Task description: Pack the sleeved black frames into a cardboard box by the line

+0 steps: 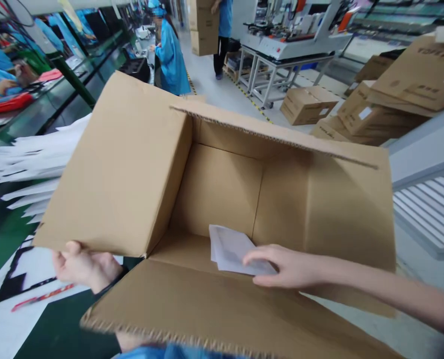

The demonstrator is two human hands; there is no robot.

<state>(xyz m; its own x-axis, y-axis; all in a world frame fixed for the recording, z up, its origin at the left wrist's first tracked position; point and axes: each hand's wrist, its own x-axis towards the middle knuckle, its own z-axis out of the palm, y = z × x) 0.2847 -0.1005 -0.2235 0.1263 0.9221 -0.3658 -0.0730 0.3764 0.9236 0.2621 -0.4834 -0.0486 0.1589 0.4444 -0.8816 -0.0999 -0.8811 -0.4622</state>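
An open cardboard box with its flaps spread outward fills the middle of the view, tilted so that its inside shows. My left hand grips the lower edge of the box's left flap, its fingers curled at the cardboard. Inside the box opening, my right hand pinches white paper sheets by their right side. The sheets look folded or stacked, and nothing readable shows on them. Part of my left forearm is hidden behind the near flap.
Stacked white sheets lie at the left, above a red cutter-like tool and a black-framed panel. Cardboard cartons are piled at the right. A co-worker in blue stands ahead; another person carries boxes.
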